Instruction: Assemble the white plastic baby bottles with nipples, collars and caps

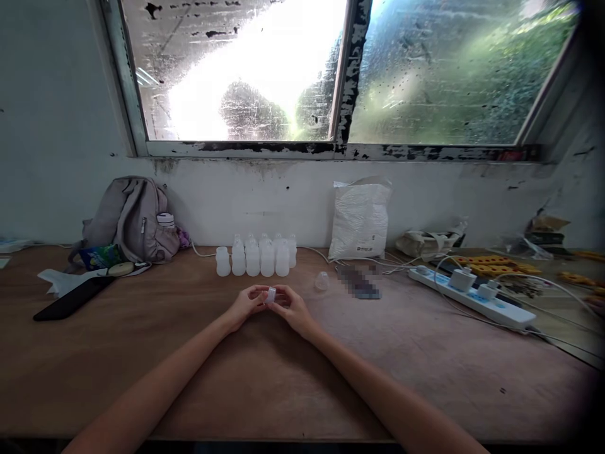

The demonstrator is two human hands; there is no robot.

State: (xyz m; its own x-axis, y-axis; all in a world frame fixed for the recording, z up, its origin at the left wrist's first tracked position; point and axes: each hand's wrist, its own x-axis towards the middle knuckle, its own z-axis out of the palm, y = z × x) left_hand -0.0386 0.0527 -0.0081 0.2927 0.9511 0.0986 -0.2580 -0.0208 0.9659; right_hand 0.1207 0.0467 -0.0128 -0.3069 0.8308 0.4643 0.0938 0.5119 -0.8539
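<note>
Both of my hands meet over the middle of the table, fingertips closed around a small white ridged cap (271,294). My left hand (246,307) pinches it from the left, and my right hand (292,309) grips its right side. Just beyond them stand several frosted white bottles (253,260) in rows, most with pointed tops. The front-left bottle (223,261) has an open, flat mouth. To the right of my right hand lies a clear plastic dome cover (322,282). Fingers hide part of the cap.
A white plastic bag (360,221) leans on the wall. Right of it are a blurred-out phone-like object (362,285) and a power strip (472,299) with cables. On the left are a grey backpack (135,221) and a black flat case (75,299). The brown table (265,391) spans the view.
</note>
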